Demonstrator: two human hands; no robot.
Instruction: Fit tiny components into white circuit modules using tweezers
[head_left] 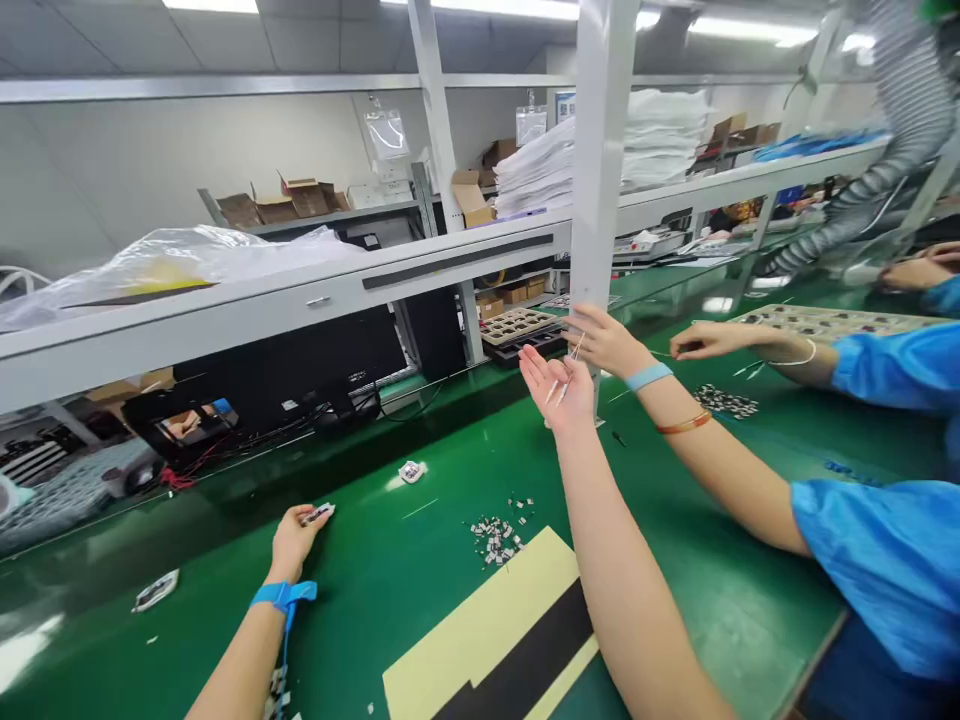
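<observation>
My left hand point(295, 540), with a blue strap at its wrist, grips a small white part point(316, 514) just above the green bench. Out in front, my right hand point(566, 395) is raised palm up. Slender metal tweezers point(572, 372) lie across its curled fingers and thumb, while the other fingers stretch out. A co-worker's hand point(609, 342) is right beside it, near the tweezers' upper end; I cannot tell if it touches them. Below my right hand is a scatter of tiny pieces point(497, 540). Another white part point(412, 471) rests between my hands.
A yellow and black sheet point(487, 625) covers the near bench. One more white part point(156, 591) lies at left. The shelf post point(600, 170) rises behind my right hand. A co-worker's other hand point(709, 340) is beside dark pieces point(726, 402) and a tray point(832, 320).
</observation>
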